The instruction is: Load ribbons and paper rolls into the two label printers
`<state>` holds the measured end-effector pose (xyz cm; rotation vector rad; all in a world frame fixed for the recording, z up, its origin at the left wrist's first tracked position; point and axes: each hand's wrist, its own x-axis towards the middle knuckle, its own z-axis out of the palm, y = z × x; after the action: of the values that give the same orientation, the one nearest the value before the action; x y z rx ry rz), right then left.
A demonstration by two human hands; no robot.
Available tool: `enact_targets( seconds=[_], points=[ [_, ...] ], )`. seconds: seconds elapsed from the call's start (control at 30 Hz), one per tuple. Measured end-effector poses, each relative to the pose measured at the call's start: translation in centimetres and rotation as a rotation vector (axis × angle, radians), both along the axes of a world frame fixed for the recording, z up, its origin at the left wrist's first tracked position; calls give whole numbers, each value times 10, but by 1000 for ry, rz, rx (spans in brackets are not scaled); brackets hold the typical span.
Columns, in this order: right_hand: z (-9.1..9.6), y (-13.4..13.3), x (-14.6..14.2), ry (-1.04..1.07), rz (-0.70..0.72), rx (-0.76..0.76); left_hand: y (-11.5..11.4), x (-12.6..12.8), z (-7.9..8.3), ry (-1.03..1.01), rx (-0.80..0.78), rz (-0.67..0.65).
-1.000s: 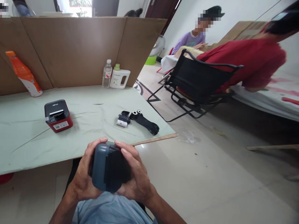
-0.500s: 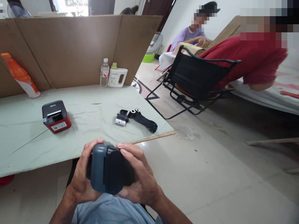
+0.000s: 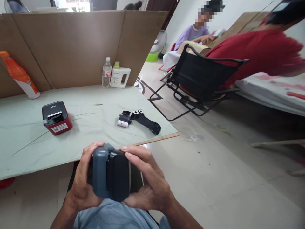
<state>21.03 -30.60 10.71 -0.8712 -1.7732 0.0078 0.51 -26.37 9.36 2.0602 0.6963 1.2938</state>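
Observation:
A boxy two-part device that looks like a small label printer, blue-grey on one side and black on the other (image 3: 118,178), is held over my lap, just off the near table edge. My left hand (image 3: 82,179) wraps around its blue-grey side. On the black side, my right hand (image 3: 152,181) grips with fingers over the top and the thumb below. A groove shows between the two parts. Beyond my hands, a red and black printer (image 3: 57,117) stands on the table (image 3: 90,140). To its right lie a black ribbon with white-cored rolls (image 3: 147,122) and a small black and white roll (image 3: 124,120).
At the back, a cardboard panel (image 3: 78,47) stands behind an orange bottle (image 3: 21,76), a clear water bottle (image 3: 107,73) and a white jug (image 3: 120,77). On the right are a black folding chair (image 3: 202,73), a person in red (image 3: 252,54) and a person in purple (image 3: 190,36).
My right hand has shifted slightly right with the black part, and the groove beside the blue-grey part looks wider. The person in red has leaned and reached further right.

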Motion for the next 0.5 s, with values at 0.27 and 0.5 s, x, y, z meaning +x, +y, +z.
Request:
enact_targets(
  seconds=[0.27, 0.5],
  points=[
    [4, 2, 0, -13, -5, 17, -1, 0, -1, -14, -17, 10],
    [6, 3, 1, -27, 4, 10, -2, -1, -3, -23, -60, -26]
  ],
)
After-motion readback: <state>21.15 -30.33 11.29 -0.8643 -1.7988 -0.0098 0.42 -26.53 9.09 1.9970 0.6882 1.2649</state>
